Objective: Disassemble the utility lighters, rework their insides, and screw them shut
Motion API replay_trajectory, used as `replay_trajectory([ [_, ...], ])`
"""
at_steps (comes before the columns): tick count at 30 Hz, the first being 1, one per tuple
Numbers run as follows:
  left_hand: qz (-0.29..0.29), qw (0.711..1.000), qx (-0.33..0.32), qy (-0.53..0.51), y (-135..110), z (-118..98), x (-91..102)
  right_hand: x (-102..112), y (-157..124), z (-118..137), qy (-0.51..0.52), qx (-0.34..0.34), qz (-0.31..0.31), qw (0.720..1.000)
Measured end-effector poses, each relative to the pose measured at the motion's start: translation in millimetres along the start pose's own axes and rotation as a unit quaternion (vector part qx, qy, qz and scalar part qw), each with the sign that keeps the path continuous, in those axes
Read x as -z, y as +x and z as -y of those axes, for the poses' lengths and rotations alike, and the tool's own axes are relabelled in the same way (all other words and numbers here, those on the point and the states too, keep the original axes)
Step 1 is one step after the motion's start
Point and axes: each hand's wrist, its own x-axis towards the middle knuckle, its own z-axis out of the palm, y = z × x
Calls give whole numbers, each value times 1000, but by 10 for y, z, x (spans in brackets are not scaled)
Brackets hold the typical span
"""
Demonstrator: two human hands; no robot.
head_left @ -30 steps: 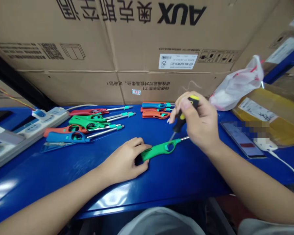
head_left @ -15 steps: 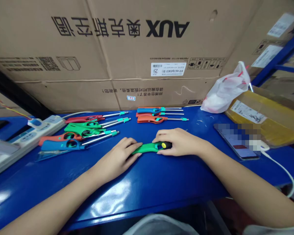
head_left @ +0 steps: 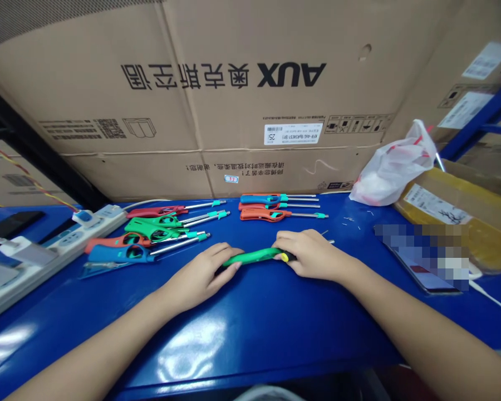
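Covering the screwdriver, the right hand leaves only its butt visible.

Left grip: palm down, fingers curled closed, bare forearm from lower left | Right grip: palm down, fist closed, bare forearm from lower right | grips near, apart
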Motion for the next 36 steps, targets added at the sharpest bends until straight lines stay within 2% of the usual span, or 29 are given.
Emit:
replay_trajectory([
  [4,-11,1000,-18,3,-1,11,10,26,-8,2,18,-7,-15,1000],
  [6,-23,999,-26,32,-10,41,85,50,-11,-63,28,-30,-42,998],
  [10,-34,989,-65,125,-31,158,446,83,1,-340,16,-140,-137,981],
  [12,-73,980,-69,170,-6,238,663,72,13,-507,3,-195,-171,966],
  [15,-119,973,-50,194,140,370,887,16,31,-713,-15,-241,-186,952],
  [17,-158,969,-47,184,317,464,930,-34,40,-801,-23,-254,-177,951],
  [21,-181,965,-57,179,788,663,819,-124,55,-871,-33,-254,-150,955],
  [27,-128,970,-101,180,1383,925,525,-167,66,-877,-39,-264,-130,955],
  [31,-90,974,-112,178,1558,1008,385,-124,48,-854,-36,-253,-112,960],
  [36,-39,980,-104,166,1629,1046,302,-9,-3,-800,-16,-215,-77,973],
])
